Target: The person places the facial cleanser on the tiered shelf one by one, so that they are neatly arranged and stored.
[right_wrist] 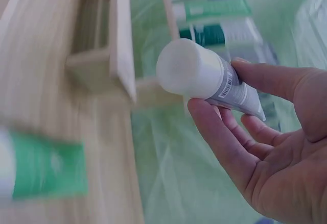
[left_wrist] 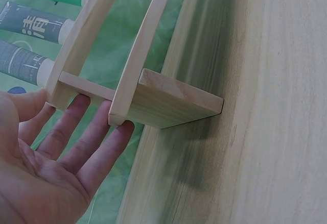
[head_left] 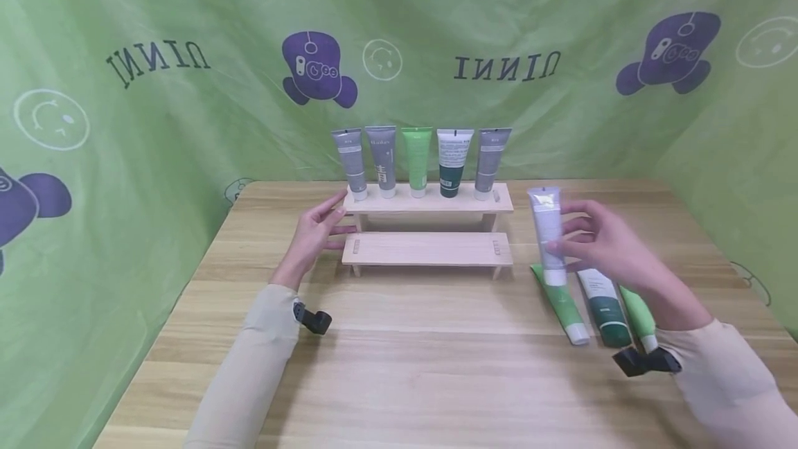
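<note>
While my right grip [head_left: 601,238] pinches a grey tube [head_left: 546,224], cap down, above the worktop [head_left: 399,366] to the right of the wooden stand [head_left: 427,248], my left grip [head_left: 314,233] touches the stand's left end with fingers [left_wrist: 64,127] extended. Five tubes [head_left: 417,158] stand cap-down along the stand's upper step [head_left: 430,204], and three other tubes [head_left: 607,314] lie on the worktop to the stand's right.
</note>
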A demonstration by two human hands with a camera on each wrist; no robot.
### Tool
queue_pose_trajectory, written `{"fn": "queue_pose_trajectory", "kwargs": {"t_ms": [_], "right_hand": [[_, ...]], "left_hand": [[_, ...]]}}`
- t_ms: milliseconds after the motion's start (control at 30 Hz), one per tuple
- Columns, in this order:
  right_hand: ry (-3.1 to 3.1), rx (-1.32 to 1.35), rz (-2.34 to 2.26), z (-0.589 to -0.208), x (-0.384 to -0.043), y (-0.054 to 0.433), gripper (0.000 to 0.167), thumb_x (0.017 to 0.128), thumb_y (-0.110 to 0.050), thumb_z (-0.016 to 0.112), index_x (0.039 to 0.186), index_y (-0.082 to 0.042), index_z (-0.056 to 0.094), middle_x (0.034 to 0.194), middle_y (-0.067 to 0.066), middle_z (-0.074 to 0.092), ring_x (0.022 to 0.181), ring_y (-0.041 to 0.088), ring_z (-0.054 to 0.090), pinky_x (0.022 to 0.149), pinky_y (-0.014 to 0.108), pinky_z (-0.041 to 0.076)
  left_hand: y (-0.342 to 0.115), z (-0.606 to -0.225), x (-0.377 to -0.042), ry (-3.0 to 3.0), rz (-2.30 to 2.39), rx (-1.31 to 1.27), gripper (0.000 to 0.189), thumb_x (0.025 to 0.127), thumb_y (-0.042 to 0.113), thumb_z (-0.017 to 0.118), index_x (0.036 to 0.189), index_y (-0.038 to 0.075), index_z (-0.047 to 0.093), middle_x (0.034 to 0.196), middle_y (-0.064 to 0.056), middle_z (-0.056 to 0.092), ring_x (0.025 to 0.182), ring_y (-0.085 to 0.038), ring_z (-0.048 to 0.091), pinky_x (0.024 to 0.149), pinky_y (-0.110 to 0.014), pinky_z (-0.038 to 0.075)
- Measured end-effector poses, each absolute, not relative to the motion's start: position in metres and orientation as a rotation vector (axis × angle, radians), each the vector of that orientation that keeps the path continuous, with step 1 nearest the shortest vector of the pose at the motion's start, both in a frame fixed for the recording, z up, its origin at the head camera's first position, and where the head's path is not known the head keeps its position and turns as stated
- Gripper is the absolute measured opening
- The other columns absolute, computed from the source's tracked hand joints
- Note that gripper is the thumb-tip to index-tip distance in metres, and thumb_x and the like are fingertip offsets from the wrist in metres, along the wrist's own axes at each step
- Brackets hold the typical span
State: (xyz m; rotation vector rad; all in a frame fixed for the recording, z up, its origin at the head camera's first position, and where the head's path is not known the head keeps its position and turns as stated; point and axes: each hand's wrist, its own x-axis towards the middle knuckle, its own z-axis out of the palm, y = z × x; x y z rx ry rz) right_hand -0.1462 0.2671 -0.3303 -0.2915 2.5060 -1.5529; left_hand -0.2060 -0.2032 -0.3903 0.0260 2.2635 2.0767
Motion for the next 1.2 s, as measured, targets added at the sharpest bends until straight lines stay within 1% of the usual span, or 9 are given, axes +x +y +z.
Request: {"fn": "queue_pose_trajectory", "kwargs": {"t_ms": [133, 233, 333, 533, 600, 800, 1000, 1100, 1200], "right_hand": [[2.427, -0.336, -1.630, -0.323, -0.152, 0.236, 0.071, 0.091, -0.003, 0.073, 0.147, 0.003, 0.030, 0.122, 0.030, 0.054, 0.094, 0.023, 0.068, 0.073, 0.044, 0.064], [2.371, -0.359, -1.679, -0.320, -0.156, 0.212, 0.070, 0.090, -0.002, 0.073, 0.146, 0.003, 0.030, 0.121, 0.030, 0.054, 0.095, 0.027, 0.067, 0.073, 0.046, 0.064], [2.320, -0.366, -1.730, -0.320, -0.161, 0.189, 0.068, 0.089, 0.001, 0.074, 0.143, 0.003, 0.032, 0.118, 0.029, 0.055, 0.095, 0.031, 0.067, 0.071, 0.048, 0.064], [2.239, -0.411, -1.819, -0.323, -0.171, 0.145, 0.066, 0.088, 0.005, 0.073, 0.140, 0.002, 0.034, 0.115, 0.028, 0.055, 0.095, 0.033, 0.066, 0.069, 0.051, 0.064], [2.222, -0.412, -1.838, -0.324, -0.174, 0.133, 0.065, 0.088, 0.006, 0.073, 0.140, 0.001, 0.034, 0.116, 0.027, 0.055, 0.095, 0.034, 0.065, 0.068, 0.051, 0.064], [2.187, -0.431, -1.888, -0.329, -0.181, 0.100, 0.064, 0.087, 0.007, 0.072, 0.139, -0.001, 0.035, 0.114, 0.024, 0.055, 0.098, 0.034, 0.066, 0.068, 0.050, 0.064], [2.181, -0.467, -1.945, -0.340, -0.187, 0.074, 0.062, 0.087, 0.010, 0.072, 0.136, -0.002, 0.037, 0.110, 0.023, 0.054, 0.094, 0.034, 0.067, 0.067, 0.049, 0.064], [2.200, -0.486, -1.954, -0.347, -0.187, 0.063, 0.062, 0.086, 0.010, 0.073, 0.135, -0.002, 0.037, 0.110, 0.023, 0.055, 0.094, 0.036, 0.067, 0.066, 0.046, 0.064], [2.254, -0.523, -1.950, -0.353, -0.188, 0.053, 0.061, 0.085, 0.009, 0.074, 0.134, -0.002, 0.038, 0.111, 0.023, 0.058, 0.096, 0.037, 0.066, 0.068, 0.044, 0.064]], "left_hand": [[-0.203, -0.390, -0.207, 2.261, 2.081, 0.014, 0.049, 0.106, 0.023, 0.053, 0.154, 0.022, 0.043, 0.151, -0.018, 0.046, 0.112, -0.042, 0.065, 0.084, -0.051, 0.061], [-0.204, -0.389, -0.208, 2.265, 2.080, 0.009, 0.048, 0.106, 0.023, 0.054, 0.153, 0.023, 0.044, 0.148, -0.019, 0.049, 0.113, -0.042, 0.064, 0.083, -0.050, 0.061], [-0.205, -0.389, -0.209, 2.263, 2.082, 0.010, 0.048, 0.106, 0.024, 0.054, 0.153, 0.023, 0.044, 0.149, -0.020, 0.048, 0.114, -0.044, 0.064, 0.083, -0.049, 0.061], [-0.205, -0.391, -0.208, 2.260, 2.077, 0.030, 0.049, 0.106, 0.024, 0.053, 0.154, 0.022, 0.043, 0.152, -0.019, 0.045, 0.114, -0.044, 0.063, 0.085, -0.050, 0.061], [-0.205, -0.391, -0.208, 2.256, 2.081, 0.030, 0.049, 0.106, 0.024, 0.053, 0.154, 0.022, 0.043, 0.150, -0.020, 0.047, 0.114, -0.045, 0.063, 0.086, -0.052, 0.060], [-0.205, -0.392, -0.208, 2.247, 2.097, 0.017, 0.048, 0.106, 0.024, 0.054, 0.153, 0.023, 0.045, 0.146, -0.020, 0.051, 0.112, -0.043, 0.064, 0.088, -0.056, 0.058], [-0.203, -0.391, -0.208, 2.252, 2.083, 0.012, 0.048, 0.106, 0.024, 0.054, 0.153, 0.024, 0.045, 0.144, -0.020, 0.054, 0.110, -0.040, 0.067, 0.085, -0.053, 0.060], [-0.203, -0.391, -0.207, 2.255, 2.078, 0.019, 0.048, 0.106, 0.024, 0.054, 0.153, 0.024, 0.044, 0.144, -0.021, 0.053, 0.112, -0.042, 0.065, 0.085, -0.052, 0.060], [-0.203, -0.390, -0.206, 2.255, 2.075, 0.024, 0.049, 0.106, 0.025, 0.054, 0.153, 0.024, 0.043, 0.145, -0.022, 0.052, 0.114, -0.044, 0.064, 0.086, -0.052, 0.060]]}}
